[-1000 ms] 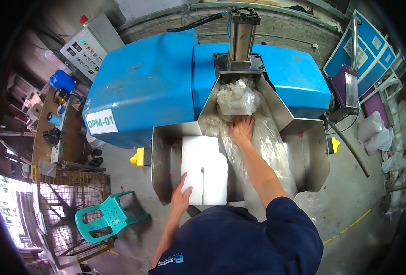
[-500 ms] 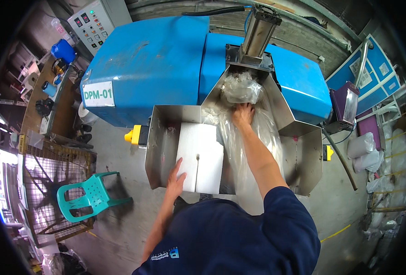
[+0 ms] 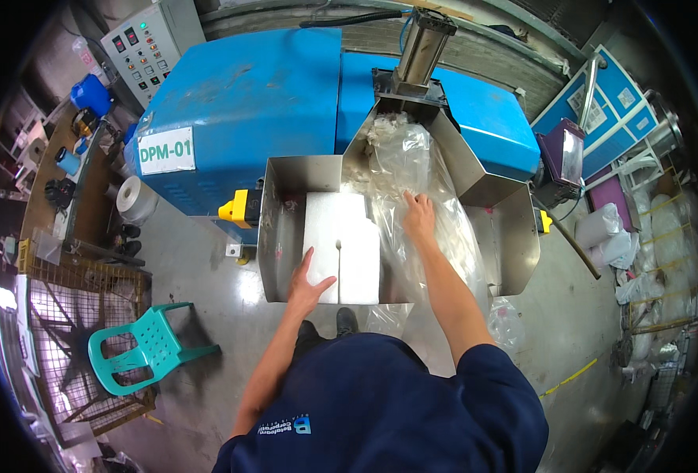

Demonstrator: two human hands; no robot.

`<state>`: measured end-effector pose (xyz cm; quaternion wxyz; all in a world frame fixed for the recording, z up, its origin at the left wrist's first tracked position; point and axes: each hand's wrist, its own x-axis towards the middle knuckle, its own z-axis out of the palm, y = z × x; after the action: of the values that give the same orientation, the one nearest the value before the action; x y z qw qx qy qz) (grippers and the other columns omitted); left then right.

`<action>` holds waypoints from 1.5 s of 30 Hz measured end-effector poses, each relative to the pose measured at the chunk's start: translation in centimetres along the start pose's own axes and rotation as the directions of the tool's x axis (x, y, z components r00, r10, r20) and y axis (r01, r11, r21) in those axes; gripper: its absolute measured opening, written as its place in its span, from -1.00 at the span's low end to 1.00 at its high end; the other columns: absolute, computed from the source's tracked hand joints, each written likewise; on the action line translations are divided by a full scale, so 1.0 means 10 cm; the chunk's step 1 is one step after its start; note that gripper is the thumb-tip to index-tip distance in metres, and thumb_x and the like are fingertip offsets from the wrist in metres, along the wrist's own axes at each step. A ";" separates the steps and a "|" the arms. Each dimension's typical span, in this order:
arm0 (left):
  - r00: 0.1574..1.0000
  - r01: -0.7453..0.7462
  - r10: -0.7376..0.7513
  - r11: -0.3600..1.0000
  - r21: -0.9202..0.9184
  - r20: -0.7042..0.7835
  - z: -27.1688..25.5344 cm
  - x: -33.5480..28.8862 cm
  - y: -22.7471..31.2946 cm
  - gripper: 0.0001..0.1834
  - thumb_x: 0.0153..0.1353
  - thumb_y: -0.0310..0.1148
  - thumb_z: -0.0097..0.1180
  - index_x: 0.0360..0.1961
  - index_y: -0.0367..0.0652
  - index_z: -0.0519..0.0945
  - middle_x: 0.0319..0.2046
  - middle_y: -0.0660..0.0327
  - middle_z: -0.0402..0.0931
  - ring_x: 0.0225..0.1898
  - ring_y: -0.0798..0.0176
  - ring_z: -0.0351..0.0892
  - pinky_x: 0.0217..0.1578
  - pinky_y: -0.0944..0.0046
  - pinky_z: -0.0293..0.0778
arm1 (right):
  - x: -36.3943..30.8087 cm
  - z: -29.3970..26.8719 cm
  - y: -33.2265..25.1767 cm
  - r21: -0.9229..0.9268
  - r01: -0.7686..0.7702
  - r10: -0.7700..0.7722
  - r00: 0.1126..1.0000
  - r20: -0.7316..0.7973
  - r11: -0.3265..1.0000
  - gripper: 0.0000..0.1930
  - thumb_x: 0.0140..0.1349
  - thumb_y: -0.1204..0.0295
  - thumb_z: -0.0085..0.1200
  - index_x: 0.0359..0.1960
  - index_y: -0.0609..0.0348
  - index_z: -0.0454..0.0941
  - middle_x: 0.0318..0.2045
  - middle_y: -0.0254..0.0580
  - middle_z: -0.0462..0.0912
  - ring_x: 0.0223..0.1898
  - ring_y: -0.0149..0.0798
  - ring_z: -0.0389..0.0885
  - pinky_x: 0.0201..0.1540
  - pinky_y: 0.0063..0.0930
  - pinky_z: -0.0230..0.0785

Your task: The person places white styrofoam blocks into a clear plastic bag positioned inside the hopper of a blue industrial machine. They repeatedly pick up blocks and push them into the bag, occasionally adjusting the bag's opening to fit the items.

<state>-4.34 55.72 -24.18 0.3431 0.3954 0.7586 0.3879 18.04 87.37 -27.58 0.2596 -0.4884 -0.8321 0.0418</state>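
Observation:
A white foam block [image 3: 332, 236] with a dark slit down its middle stands in the left part of a metal hopper [image 3: 306, 169]. My left hand [image 3: 310, 288] rests against its near left edge, thumb and fingers apart. A long sheet of clear plastic film [image 3: 424, 169] runs from the hopper's narrow far throat down over the near edge. On this film lies my right hand [image 3: 418, 217], fingers stretched forward and not wrapped round it. Whitish, crumpled scrap [image 3: 388, 130] shows at the throat.
A blue machine [image 3: 246, 102] stands behind the hopper, with a metal cylinder [image 3: 425, 51] above the throat. A control box [image 3: 140, 55] is at the far left. Yellow-capped switches [image 3: 241, 209] flank the hopper. A green plastic chair [image 3: 140, 347] stands left, beside a wire cage [image 3: 65, 323].
My right hand has drawn back from the throat toward me along the film. The bunched film there now lies flatter. My left hand stays at the foam block. The view has shifted slightly.

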 end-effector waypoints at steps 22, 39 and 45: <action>0.994 -0.006 -0.011 0.989 0.144 0.113 -0.10 0.07 -0.38 0.15 0.19 0.11 0.49 0.68 0.51 0.01 0.35 -0.27 0.37 0.36 -0.33 0.45 0.35 -0.17 0.44 | -0.07 -1.70 -0.42 -0.035 -0.278 0.249 0.787 0.564 0.960 -0.47 0.29 -0.04 0.37 0.12 0.05 0.78 0.02 0.25 0.75 0.10 0.16 0.70 0.14 -0.13 0.50; 0.991 0.108 -0.093 0.983 0.151 -0.101 0.13 0.06 -0.03 0.11 0.13 -0.06 0.57 0.65 0.38 0.18 0.18 -0.12 0.49 0.25 -0.21 0.54 0.26 -0.10 0.49 | 0.97 0.31 0.02 -0.061 -0.095 0.105 0.976 0.188 0.994 -0.28 0.48 0.13 0.10 0.63 -0.12 0.17 0.65 0.04 0.03 0.60 0.31 0.06 0.57 0.27 0.01; 0.979 0.171 -0.152 0.975 0.140 -0.133 0.13 -0.03 0.17 0.09 0.11 -0.18 0.59 0.63 0.29 0.23 0.18 -0.10 0.49 0.24 -0.19 0.55 0.25 -0.08 0.50 | 1.28 0.59 0.03 -0.174 -0.022 0.063 0.969 0.237 0.985 -0.49 0.45 0.24 0.08 0.40 0.02 0.48 0.49 0.08 0.26 0.39 0.30 0.30 0.47 0.19 0.19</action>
<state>-2.57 56.58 -23.27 0.2960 0.3327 0.8348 0.3238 10.53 99.24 -27.75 0.1127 -0.5178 -0.8473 0.0356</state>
